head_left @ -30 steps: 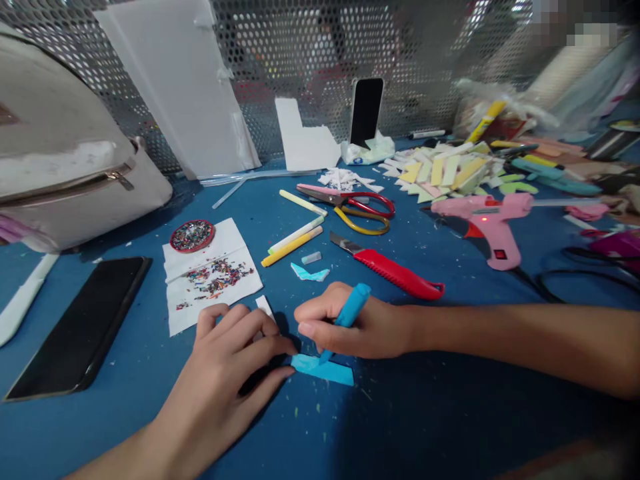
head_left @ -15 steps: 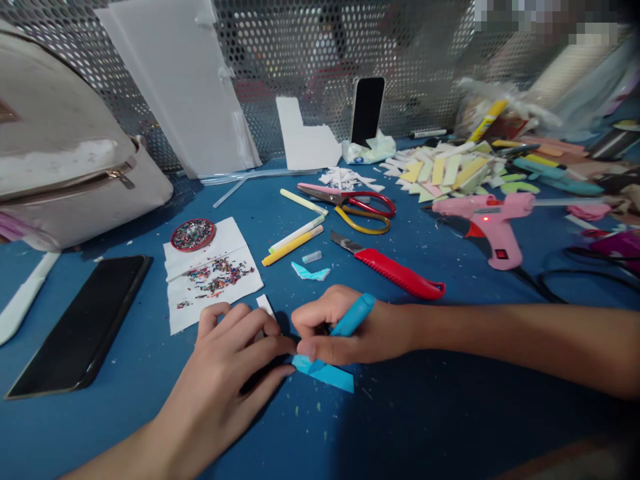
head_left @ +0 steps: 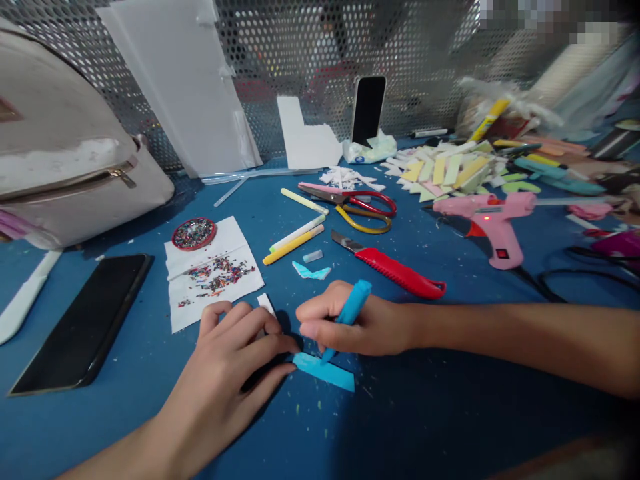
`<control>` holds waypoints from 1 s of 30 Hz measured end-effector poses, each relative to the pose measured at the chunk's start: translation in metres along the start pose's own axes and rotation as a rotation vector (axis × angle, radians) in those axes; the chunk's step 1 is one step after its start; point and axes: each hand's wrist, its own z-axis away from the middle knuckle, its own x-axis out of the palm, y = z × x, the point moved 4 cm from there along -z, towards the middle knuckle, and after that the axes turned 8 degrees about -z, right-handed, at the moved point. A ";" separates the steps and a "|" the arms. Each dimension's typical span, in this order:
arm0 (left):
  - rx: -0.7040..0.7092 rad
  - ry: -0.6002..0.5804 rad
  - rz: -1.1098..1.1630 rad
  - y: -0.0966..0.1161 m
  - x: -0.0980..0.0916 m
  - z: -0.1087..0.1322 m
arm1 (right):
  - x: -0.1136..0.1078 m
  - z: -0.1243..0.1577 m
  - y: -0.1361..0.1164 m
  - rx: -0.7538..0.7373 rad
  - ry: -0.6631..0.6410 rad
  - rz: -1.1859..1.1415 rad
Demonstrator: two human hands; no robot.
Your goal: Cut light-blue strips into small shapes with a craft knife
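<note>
Light-blue paper strip lies flat on the scrap-strewn blue table, with a perforated metal screen behind. Fingers of the left hand press, ungripping, on its left end. The right hand clenches a blue marker, whose tip touches the strip.

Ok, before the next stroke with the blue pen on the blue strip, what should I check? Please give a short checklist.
1. Flat light blue paper strip pinned by left hand: ok.
2. Light blue marker pen gripped in right hand, tip on strip: ok.
3. Red-handled utility knife blade retracted: not ok, the blade is out, just beyond the right hand.
4. Pink hot glue gun switched off: not ok, a red light glows.
5. Mark on strip: cannot tell, fingers hide it.
</note>
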 end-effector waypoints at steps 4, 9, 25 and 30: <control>0.001 -0.003 0.003 0.000 0.000 0.000 | 0.000 0.000 0.000 0.010 0.012 0.022; 0.005 0.001 0.001 -0.001 0.000 0.000 | 0.001 0.000 -0.001 0.004 -0.008 -0.016; 0.011 0.000 0.007 -0.001 0.000 -0.001 | 0.000 -0.001 -0.001 0.016 0.015 -0.004; 0.012 -0.015 0.005 -0.001 0.000 0.000 | -0.001 0.000 0.000 0.012 0.013 0.035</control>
